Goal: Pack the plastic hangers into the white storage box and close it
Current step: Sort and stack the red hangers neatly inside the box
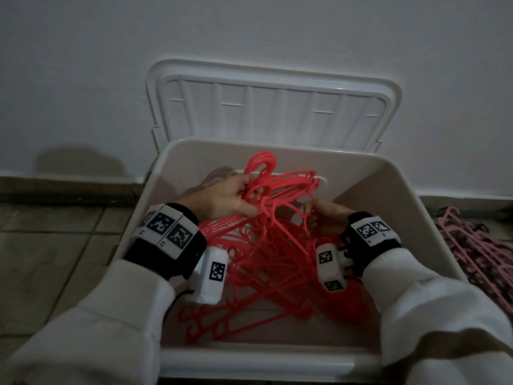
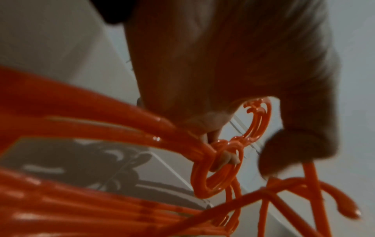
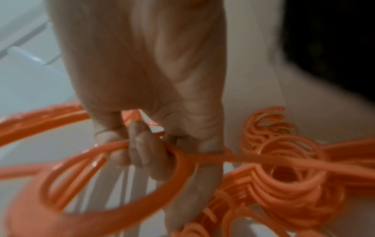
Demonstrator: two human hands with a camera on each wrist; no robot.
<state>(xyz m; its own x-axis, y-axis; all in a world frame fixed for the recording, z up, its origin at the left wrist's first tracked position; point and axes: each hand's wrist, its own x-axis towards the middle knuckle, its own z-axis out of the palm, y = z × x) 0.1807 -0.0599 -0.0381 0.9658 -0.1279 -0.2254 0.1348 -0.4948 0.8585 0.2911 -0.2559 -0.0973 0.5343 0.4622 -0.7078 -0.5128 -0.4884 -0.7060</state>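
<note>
The white storage box point(image 1: 399, 184) stands open on the floor, its lid point(image 1: 272, 104) leaning back against the wall. Inside lies a tangled heap of red plastic hangers point(image 1: 272, 262). My left hand point(image 1: 224, 198) grips a bundle of hangers point(image 1: 280, 179) near their hooks, raised over the box's back part. In the left wrist view the fingers point(image 2: 223, 158) hook through the hanger loops point(image 2: 215, 178). My right hand point(image 1: 324, 215) pinches a hanger bar inside the box. In the right wrist view its fingers point(image 3: 142, 144) curl round an orange-red hanger loop point(image 3: 121, 173).
A pile of pink hangers point(image 1: 477, 245) lies on the floor right of the box. The white wall point(image 1: 83, 79) stands directly behind the box. Tiled floor point(image 1: 50, 245) lies to the left.
</note>
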